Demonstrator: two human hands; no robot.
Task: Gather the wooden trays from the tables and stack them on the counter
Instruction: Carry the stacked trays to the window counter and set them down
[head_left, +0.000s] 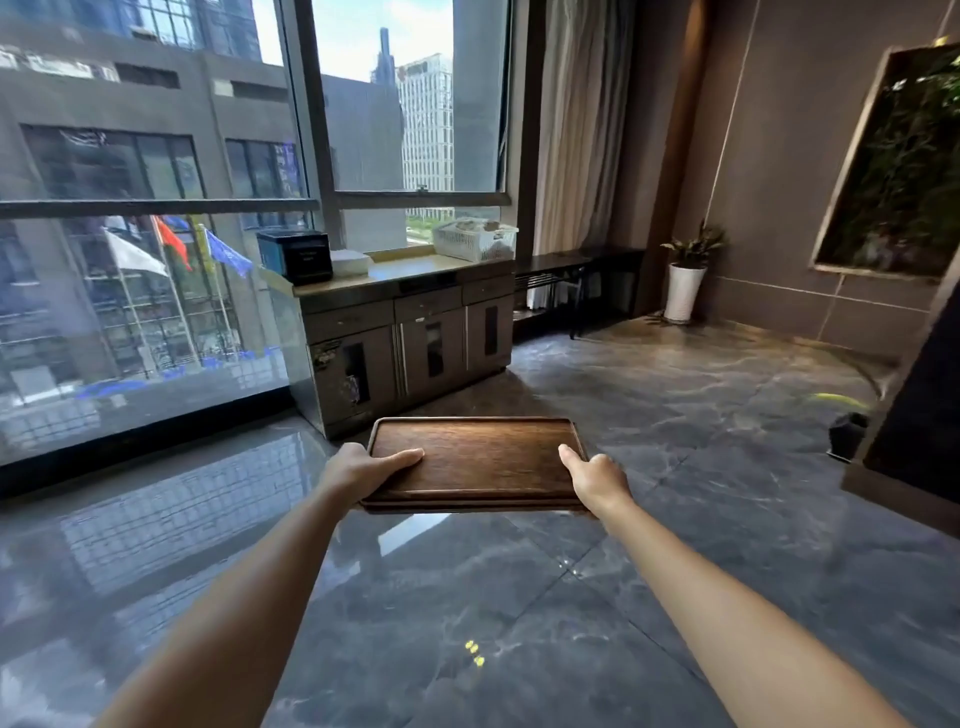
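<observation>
Evidently, a wooden tray (475, 457) (possibly two stacked, judging by the doubled near edge) is carried level at centre frame, above the tiled floor (519, 597). It is clamped at its short ends by the left hand (363, 470) and right hand (597, 475), thumbs on top, so it stays balanced. The counter (410, 270) lies ahead, upper centre.

Daylight comes through tall windows (395, 119) facing office towers and gleams on the glossy grey marble floor (649, 415). A grey cabinet (410, 332) stands beneath the sill, a cream curtain (576, 130) hangs beside brown panelled walls (779, 182), and a potted plant (687, 273) occupies the corner.
</observation>
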